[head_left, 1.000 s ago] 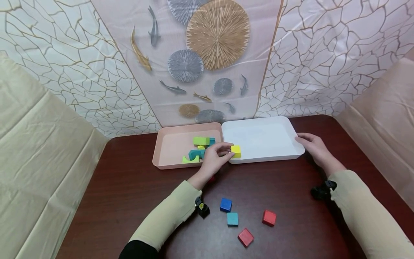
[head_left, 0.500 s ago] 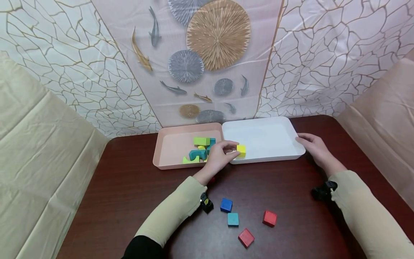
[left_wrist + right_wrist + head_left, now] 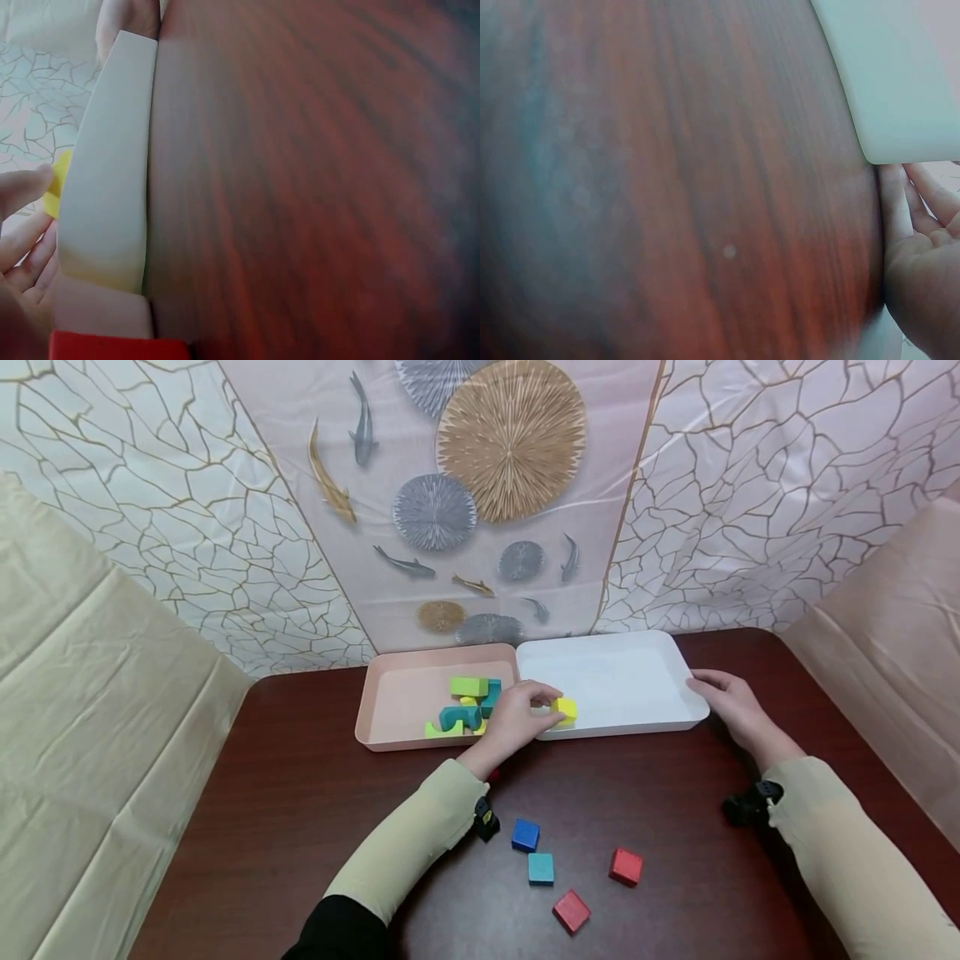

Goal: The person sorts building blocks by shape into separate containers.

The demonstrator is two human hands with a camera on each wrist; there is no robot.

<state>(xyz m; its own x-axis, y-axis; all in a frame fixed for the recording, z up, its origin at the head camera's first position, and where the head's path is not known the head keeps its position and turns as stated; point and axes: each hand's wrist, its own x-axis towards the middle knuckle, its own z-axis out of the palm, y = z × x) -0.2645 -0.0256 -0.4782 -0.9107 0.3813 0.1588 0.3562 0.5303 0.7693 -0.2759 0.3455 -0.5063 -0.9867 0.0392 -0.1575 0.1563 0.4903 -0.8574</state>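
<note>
My left hand point(image 3: 517, 718) pinches a yellow cube point(image 3: 566, 711) between thumb and fingertips, low over the near left corner of the white tray point(image 3: 607, 672). In the left wrist view the tray's side wall point(image 3: 112, 172) partly hides the yellow cube point(image 3: 54, 187). My right hand point(image 3: 731, 706) touches the white tray's right end; in the right wrist view the fingers point(image 3: 896, 199) are fairly straight against its corner. Left of it, the pink tray point(image 3: 390, 702) holds several green, teal and yellow blocks point(image 3: 461, 718), partly covered by my left hand.
On the dark wooden table point(image 3: 300, 793) lie a blue cube point(image 3: 525, 835), a teal cube point(image 3: 541, 869) and two red cubes point(image 3: 626, 867) in front of the trays. Another red block point(image 3: 493, 774) shows beside my left wrist. A patterned cloth point(image 3: 480, 510) hangs behind.
My left hand has carried the yellow cube a little to the right, further in over the white tray's left end. My right hand has stayed at the tray's right end.
</note>
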